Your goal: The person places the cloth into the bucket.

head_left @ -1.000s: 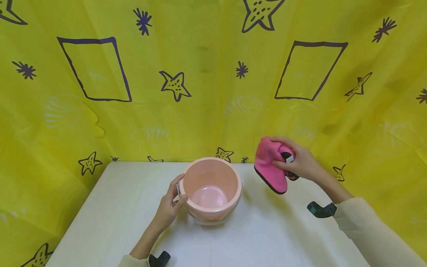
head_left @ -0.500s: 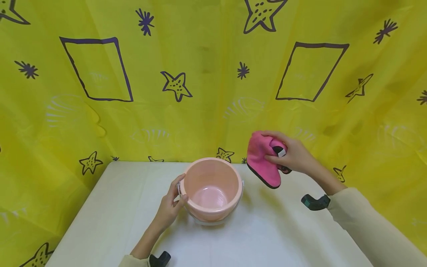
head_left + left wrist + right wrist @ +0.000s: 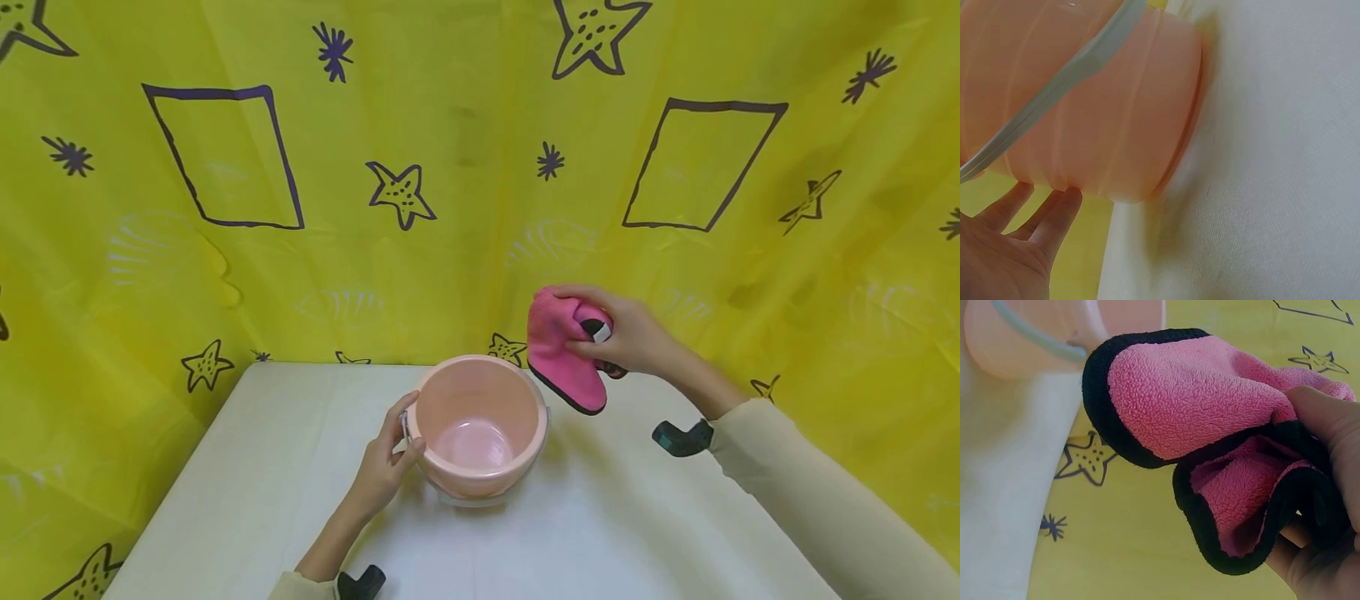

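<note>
A peach-pink bucket [image 3: 480, 479] stands upright on the white table, its mouth tipped toward the head view and its inside visible. At its left side my left hand [image 3: 382, 467] holds it, thumb and fingers spread against rim and wall. In the left wrist view, fingertips [image 3: 1071, 195] touch the bucket's wall [image 3: 1104, 119]. To the bucket's upper right, my right hand [image 3: 630, 333] grips a folded pink fleecy cloth [image 3: 558, 350] with black edging and a white label. The cloth hangs in the air beside the rim; in the right wrist view the cloth's folds [image 3: 1191, 394] hang loose.
The white table [image 3: 300, 433] reaches back to a yellow curtain [image 3: 465, 275] printed with stars and frames. A pale handle [image 3: 1066, 87] hangs down the bucket's outside. Dark wrist devices [image 3: 682, 437] sit by both sleeves.
My right hand has carried the pink cloth left and slightly up, closer to the bucket's rim. The left hand and the bucket have stayed in place.
</note>
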`<action>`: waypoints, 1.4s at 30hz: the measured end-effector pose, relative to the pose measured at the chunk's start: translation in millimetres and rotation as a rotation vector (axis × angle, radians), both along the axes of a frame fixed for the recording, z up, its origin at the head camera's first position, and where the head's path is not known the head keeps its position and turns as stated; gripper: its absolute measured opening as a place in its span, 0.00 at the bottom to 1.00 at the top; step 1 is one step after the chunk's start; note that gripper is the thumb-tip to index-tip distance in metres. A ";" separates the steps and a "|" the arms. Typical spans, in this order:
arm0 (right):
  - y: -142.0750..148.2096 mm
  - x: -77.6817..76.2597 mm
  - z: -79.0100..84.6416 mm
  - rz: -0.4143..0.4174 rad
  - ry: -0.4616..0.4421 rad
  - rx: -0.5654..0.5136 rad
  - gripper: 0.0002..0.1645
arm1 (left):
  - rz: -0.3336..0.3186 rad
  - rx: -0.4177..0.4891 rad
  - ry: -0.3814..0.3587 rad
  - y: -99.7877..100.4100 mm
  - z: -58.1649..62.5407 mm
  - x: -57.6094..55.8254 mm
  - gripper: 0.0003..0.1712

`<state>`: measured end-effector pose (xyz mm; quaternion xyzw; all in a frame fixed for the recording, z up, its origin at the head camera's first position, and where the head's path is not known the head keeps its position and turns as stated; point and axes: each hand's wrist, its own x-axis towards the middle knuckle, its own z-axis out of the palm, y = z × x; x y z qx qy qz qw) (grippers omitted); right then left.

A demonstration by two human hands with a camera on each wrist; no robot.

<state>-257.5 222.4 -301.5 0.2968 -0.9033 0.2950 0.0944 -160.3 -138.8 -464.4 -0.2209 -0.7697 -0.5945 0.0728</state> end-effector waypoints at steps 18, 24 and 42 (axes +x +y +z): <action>-55.2 -12.8 -0.7 0.188 -0.001 0.030 0.38 | 0.029 0.003 -0.022 -2.4 -30.9 -14.6 0.38; -72.9 -15.7 -5.8 0.198 -0.036 0.082 0.38 | 0.040 -0.011 -0.038 -2.7 -30.5 -13.7 0.37; -114.6 -15.9 -34.6 0.335 -0.235 0.147 0.37 | 0.074 -0.050 -0.043 -3.4 -30.1 -13.2 0.39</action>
